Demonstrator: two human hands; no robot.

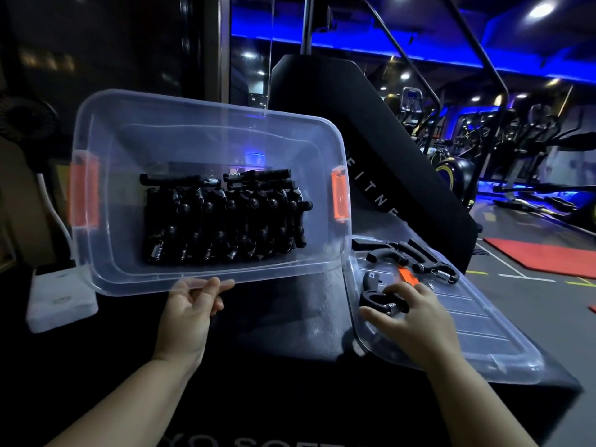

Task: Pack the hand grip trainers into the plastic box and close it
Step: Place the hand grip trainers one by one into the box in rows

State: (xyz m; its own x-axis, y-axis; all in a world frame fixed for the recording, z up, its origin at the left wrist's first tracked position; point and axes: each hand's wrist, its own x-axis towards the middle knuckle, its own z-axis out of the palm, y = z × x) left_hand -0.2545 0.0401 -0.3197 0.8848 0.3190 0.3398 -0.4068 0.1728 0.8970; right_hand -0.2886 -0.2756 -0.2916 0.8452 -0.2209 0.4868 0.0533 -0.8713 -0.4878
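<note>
A clear plastic box (96,130) with orange latches stands open on the black padded surface, tipped toward me. Inside lie several black hand grip trainers (222,217) packed in rows. My left hand (190,314) grips the box's near rim with thumb and fingers. The clear lid (477,333) lies flat to the right of the box. On it, my right hand (416,317) closes its fingers on one black trainer (375,296) with a steel spring. Two or three more trainers (419,256) lie at the lid's far end beside an orange latch piece (408,275).
A white power strip (58,295) with a cable sits left of the box. A black padded backrest (371,140) rises behind it. Gym machines (516,150) and a red mat (548,256) stand on the floor to the right.
</note>
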